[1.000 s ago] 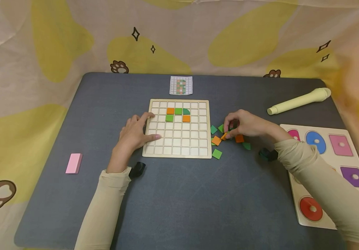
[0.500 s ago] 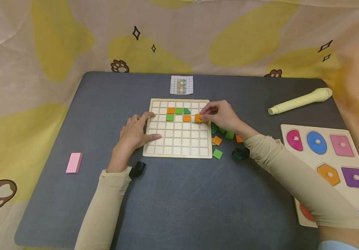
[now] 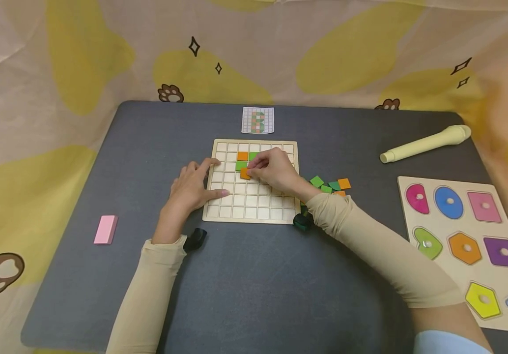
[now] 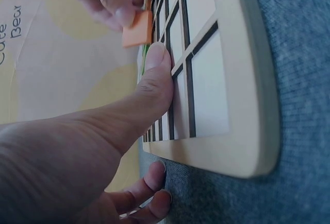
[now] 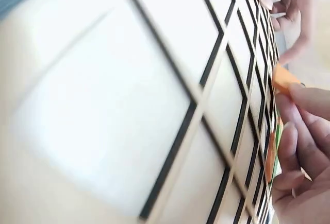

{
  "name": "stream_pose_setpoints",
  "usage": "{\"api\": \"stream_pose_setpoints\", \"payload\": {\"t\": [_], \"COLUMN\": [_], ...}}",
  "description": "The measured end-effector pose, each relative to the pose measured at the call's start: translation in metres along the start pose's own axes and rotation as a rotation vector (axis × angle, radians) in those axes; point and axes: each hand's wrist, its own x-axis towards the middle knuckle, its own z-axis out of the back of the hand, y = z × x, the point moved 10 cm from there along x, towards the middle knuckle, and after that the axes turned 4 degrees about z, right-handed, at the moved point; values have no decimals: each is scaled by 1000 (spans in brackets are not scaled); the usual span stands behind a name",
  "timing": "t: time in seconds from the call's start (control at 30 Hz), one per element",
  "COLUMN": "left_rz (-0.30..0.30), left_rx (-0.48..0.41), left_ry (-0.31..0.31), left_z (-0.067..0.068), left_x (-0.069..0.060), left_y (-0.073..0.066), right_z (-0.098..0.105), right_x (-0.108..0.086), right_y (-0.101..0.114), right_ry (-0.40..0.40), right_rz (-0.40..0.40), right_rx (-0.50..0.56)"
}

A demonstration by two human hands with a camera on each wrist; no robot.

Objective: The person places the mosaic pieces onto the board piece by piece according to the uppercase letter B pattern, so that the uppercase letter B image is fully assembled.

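A wooden grid board [image 3: 249,216] with white square cells lies on the table. My right hand [image 3: 276,169] is over it, pinching an orange square tile [image 3: 245,174] between thumb and fingers; the left wrist view shows this tile [image 4: 137,30] tilted above the grid. Just behind, an orange tile [image 3: 242,156] and two green tiles [image 3: 241,166] sit in cells. The right hand hides the cells to their right. My left hand [image 3: 189,187] rests at the board's left edge, its thumb [image 4: 157,62] on the grid and its index finger touching the rim.
Several loose green and orange tiles [image 3: 317,181] lie right of the board. A small patterned card [image 3: 258,120] is behind it. A pale yellow microphone-shaped object [image 3: 426,143] and a shape puzzle board [image 3: 439,275] lie at right, a pink block [image 3: 105,229] at left.
My right hand has picked up an orange tile from the loose pieces and carried it leftward over the board to beside the placed tiles. The left hand has stayed put.
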Motion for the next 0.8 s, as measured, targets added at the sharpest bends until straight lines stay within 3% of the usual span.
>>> {"api": "stream_pose_setpoints", "payload": {"t": [0.4,0.6,0.8], "left_rz": [-5,-3,-6], "left_rx": [11,16,15], "left_ry": [-4,-3,-2], "left_z": [1,0,-1], "left_x": [0,1,2], "left_y": [-1,-1,-1], "right_z": [-19,-18,-21], "right_x": [7,7,10], "right_y": [7,7,10], "right_ry": [33,33,100], "right_rz": [38,45,95], "right_rx": [-123,-152,-193]}}
